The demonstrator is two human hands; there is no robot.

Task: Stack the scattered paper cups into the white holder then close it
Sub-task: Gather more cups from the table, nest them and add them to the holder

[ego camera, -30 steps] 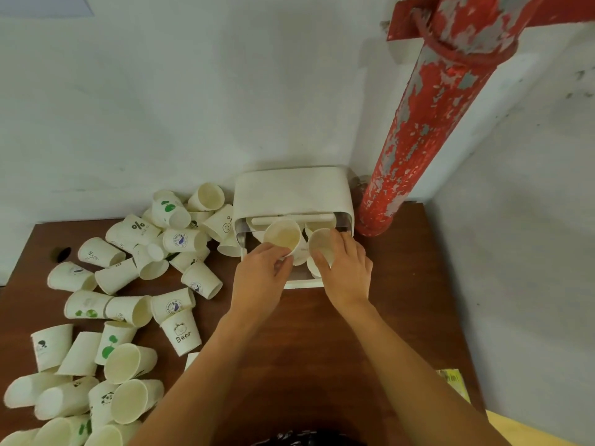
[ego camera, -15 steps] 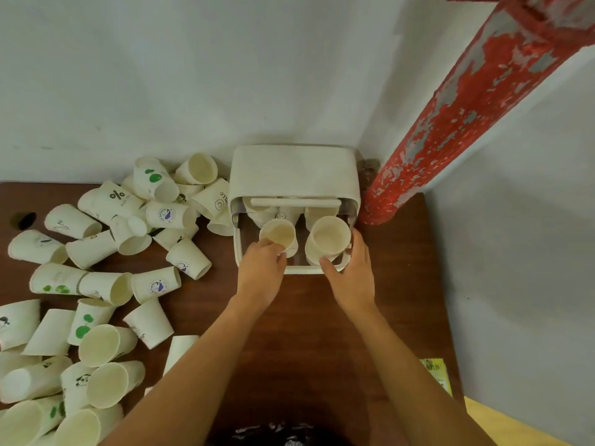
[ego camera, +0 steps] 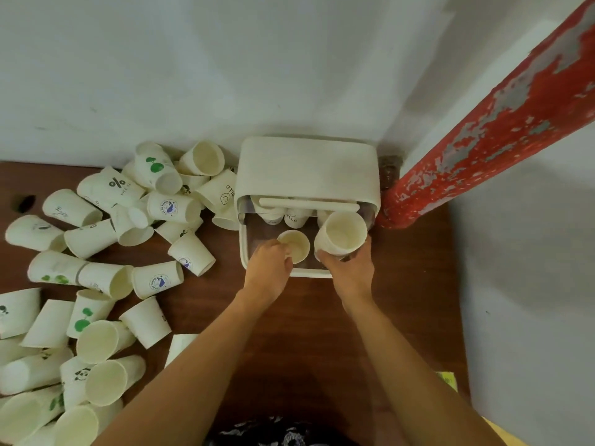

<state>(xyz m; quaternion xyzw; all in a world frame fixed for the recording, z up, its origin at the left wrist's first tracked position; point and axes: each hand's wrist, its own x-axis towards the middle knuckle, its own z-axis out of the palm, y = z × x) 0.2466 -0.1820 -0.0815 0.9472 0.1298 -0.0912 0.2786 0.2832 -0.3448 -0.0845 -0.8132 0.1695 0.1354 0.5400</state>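
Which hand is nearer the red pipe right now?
Right. The right hand holds a cup at the holder's right end, beside the red pipe; the left hand sits further left, on another cup.

Dark brown wooden table (ego camera: 322,333), set into a wall corner. Resting on it: the white holder (ego camera: 309,169) at the far edge; a spread of loose paper cups (ego camera: 157,281) lying mostly on their sides across the left half; a yellow-green packet (ego camera: 448,379) at the near right edge.
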